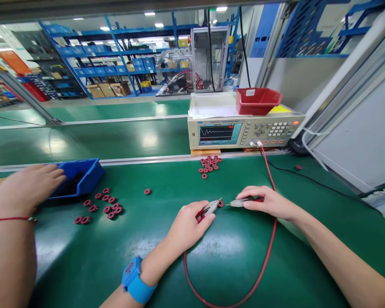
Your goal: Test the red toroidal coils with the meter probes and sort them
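My left hand (191, 224), with a blue band at its wrist, is closed around a red-handled test clip (211, 207). The clip's jaws meet the left side of a small red-and-black wound coil core (220, 204); whether they grip a wire end there, I cannot tell. On the other side my right hand (265, 200) pinches a second test clip (239, 203), its tip pointing left, slightly apart from the core. A red cable (271, 248) loops below my hands and runs up to the tester (194, 132), whose screen shows a waveform and "NG".
Several coil cores (208, 164) lie before the tester, and more (111, 209) at left. One core (147, 191) sits alone between. A co-worker's hand (35, 184) reaches to a blue bin (91, 177). A red bin (258, 102) stands on the tester. A black cable (311, 177) crosses the right side.
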`<state>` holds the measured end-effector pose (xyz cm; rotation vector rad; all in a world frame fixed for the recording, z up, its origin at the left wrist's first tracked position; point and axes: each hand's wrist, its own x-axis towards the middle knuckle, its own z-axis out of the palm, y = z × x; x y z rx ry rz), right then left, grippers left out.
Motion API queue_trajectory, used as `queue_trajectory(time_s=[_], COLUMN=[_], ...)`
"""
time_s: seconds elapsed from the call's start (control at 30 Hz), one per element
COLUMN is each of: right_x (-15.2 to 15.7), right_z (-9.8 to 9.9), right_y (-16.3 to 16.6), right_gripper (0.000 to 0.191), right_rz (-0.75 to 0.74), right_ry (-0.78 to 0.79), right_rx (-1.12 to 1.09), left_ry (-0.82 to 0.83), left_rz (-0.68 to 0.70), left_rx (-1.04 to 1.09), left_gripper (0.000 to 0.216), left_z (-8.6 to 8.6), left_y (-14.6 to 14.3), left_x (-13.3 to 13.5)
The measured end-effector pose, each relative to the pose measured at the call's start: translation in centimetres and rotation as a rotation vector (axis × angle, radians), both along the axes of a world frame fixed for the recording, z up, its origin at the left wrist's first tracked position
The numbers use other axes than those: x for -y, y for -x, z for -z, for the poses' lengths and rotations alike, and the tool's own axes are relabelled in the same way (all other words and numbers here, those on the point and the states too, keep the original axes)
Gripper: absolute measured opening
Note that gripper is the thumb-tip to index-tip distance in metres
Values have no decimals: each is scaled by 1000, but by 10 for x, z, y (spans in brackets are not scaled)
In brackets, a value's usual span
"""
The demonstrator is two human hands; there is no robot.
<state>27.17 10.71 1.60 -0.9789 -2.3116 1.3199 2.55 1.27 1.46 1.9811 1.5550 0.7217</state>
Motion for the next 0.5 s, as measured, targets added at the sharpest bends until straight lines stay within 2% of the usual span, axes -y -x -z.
queue_trajectory(time_s=[0.5], right_x=[-3], right_z=[3], right_y=[1], right_gripper=[30], right_rz=[-22], right_ry=[-36], right_rx=[-4], left_ry=[-2], left_rz=[-16], left_rx=[14], left_gripper=[22], left_z=[1], left_y=[1], left_x=[0])
